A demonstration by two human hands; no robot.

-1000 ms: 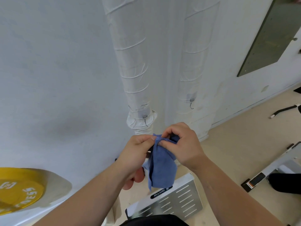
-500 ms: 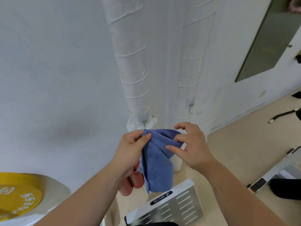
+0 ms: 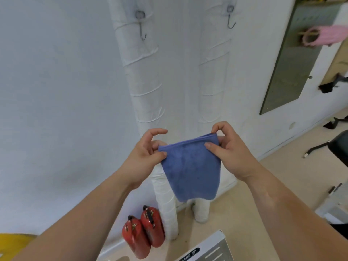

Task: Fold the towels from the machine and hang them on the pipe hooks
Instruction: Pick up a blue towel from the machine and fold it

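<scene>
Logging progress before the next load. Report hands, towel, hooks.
Left hand and right hand each pinch a top corner of the blue towel. Towel folded, hanging flat, not yet hooked. Left pipe hook and right pipe hook bare, overhead; path clear.

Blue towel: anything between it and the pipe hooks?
Nothing visible. The blue towel hangs pinched at its top corners by the left hand and right hand; the left hook and right hook sit bare on the wrapped pipes above.

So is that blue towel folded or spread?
Folded. The blue towel hangs as a flat panel, with stacked layers visible along its top edge by the right hand. The left hand pinches the other corner.
</scene>
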